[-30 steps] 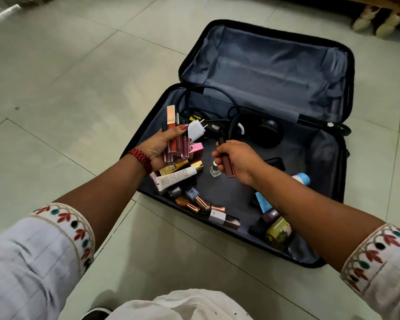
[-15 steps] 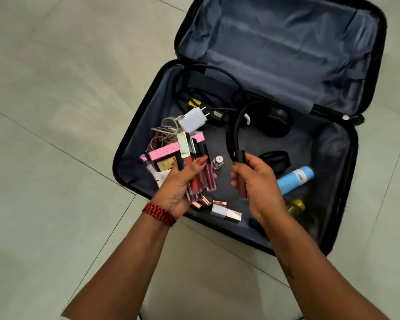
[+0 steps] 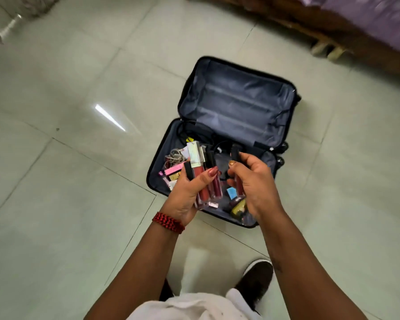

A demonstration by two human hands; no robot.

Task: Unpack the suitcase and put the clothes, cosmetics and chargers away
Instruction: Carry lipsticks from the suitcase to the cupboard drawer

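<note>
A black suitcase [image 3: 237, 105] lies open on the tiled floor, its grey-lined lid raised at the back. Above its front half my left hand [image 3: 186, 195] grips a bunch of lip gloss tubes [image 3: 204, 179], red and pink with silver and black caps. My right hand [image 3: 254, 185] holds a single dark red lip gloss tube [image 3: 239, 184] with a black cap, close beside the bunch. In the suitcase lie more cosmetics [image 3: 172, 172], a pale coiled cable [image 3: 174, 155], black cables [image 3: 189, 132] and a yellow-green jar [image 3: 239, 207]. My hands hide part of its contents.
A wooden bed frame [image 3: 333, 33] with a purple cover runs along the far right. My dark shoe [image 3: 255, 280] stands on the floor just in front of the suitcase. Pale floor tiles [image 3: 67, 181] stretch to the left.
I have stood up and my view has pulled back from the suitcase. Both hands have lifted clear of it with the tubes and have come closer together.
</note>
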